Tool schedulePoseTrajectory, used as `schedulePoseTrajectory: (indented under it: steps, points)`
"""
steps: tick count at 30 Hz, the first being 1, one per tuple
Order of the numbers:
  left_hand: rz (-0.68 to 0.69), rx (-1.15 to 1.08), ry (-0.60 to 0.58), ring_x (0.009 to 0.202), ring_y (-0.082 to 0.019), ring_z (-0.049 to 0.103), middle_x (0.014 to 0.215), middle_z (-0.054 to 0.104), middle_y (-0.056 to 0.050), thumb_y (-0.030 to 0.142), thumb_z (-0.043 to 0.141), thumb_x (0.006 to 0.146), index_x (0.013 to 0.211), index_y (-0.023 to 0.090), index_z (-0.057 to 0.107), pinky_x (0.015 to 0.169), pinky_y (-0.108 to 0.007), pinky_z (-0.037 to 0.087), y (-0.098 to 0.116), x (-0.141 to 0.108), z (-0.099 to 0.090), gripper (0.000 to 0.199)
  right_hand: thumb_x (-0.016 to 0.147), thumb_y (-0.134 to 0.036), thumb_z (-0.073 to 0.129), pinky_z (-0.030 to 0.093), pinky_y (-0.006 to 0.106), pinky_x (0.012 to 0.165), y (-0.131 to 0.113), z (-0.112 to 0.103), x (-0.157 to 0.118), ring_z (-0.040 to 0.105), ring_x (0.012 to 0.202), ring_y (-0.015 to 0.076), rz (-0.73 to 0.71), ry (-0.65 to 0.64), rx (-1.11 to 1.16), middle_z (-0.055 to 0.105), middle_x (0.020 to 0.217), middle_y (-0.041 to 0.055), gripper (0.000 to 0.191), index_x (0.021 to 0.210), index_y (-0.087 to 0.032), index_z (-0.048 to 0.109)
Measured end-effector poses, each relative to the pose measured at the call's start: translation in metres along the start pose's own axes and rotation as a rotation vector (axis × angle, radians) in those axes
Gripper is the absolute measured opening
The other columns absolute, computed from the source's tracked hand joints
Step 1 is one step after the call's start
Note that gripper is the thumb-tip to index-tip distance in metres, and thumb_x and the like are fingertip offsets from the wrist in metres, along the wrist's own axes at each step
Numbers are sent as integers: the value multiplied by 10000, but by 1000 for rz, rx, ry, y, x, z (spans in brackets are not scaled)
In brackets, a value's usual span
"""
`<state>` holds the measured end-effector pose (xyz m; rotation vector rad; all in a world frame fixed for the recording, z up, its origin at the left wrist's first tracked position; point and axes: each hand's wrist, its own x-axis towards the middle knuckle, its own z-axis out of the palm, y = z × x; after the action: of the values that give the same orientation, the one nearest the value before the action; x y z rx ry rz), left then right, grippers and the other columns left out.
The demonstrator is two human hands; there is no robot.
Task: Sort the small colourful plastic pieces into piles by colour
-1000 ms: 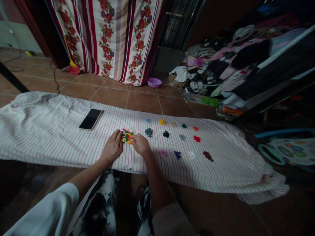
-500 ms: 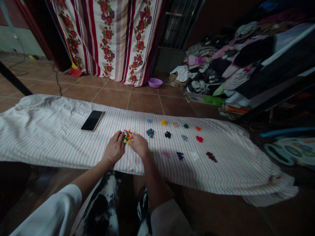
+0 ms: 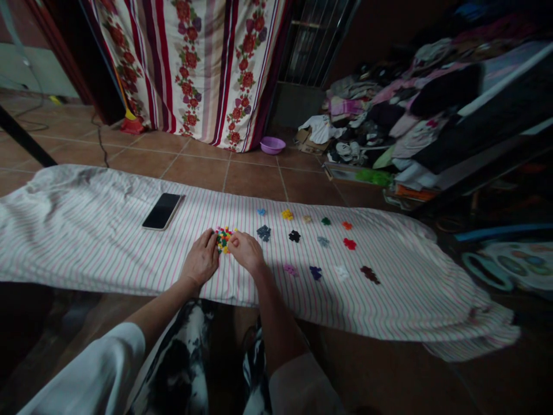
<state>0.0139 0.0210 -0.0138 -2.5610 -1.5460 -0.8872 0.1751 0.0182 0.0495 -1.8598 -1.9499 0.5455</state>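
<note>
A mixed pile of small colourful pieces (image 3: 223, 241), red, yellow, green, white and orange, lies on the striped cloth between my two hands. Along the pile's left side rests my left hand (image 3: 200, 257), its fingers lying flat against the pieces. My right hand (image 3: 247, 251) is at the pile's right edge with thumb and fingers pinched together; anything between the fingertips is too small to make out. To the right sit sorted clusters, among them a dark grey cluster (image 3: 264, 233), a black cluster (image 3: 294, 236), a yellow cluster (image 3: 287, 214) and a pink cluster (image 3: 290, 270).
A phone (image 3: 162, 211) lies on the striped cloth (image 3: 108, 230) left of the pile. Farther right are a red cluster (image 3: 349, 244) and a brown cluster (image 3: 370, 275). Beyond the cloth, a purple basin (image 3: 272, 145) stands on the tiled floor near heaped clothes (image 3: 380, 109).
My right hand has drawn slightly to the right, its fingers curled closer together. Its wrist now covers a green bit seen beside it earlier. My left hand has stayed in place.
</note>
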Motion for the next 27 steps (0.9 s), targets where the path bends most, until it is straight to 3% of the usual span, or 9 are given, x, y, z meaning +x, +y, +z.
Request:
schedulePoseTrajectory:
  steps: [8,15,19,27]
  points:
    - [22,5,4,1326,-282,432,1354,492,-215,246,323,938,1279,62,473,1090,-462,421,-1,0,-1,415,810,-174,571,432,233,711,22,-8,-8,603,747,132,-39,54,145,691,861,20,108,886,-195,646]
    - [8,-19,0,1328,-281,430,1339,518,-185,236,348,913,1300,109,465,1088,-496,415,-2,-1,2,424,776,-122,550,436,238,720,62,-37,-31,589,732,131,-64,81,165,654,794,10,179,873,-189,685]
    - [5,-20,0,1326,-278,430,1336,518,-190,239,352,911,1298,94,471,1093,-480,412,-2,0,2,430,776,-121,544,436,251,736,81,-42,-44,589,756,138,-69,75,169,657,814,13,181,857,-187,691]
    - [18,-29,-20,1320,-280,435,1321,530,-186,254,334,927,1285,105,475,1095,-494,408,-3,0,-1,413,778,-133,597,448,280,802,82,-38,-53,579,799,139,-101,-27,144,628,883,29,114,847,-179,676]
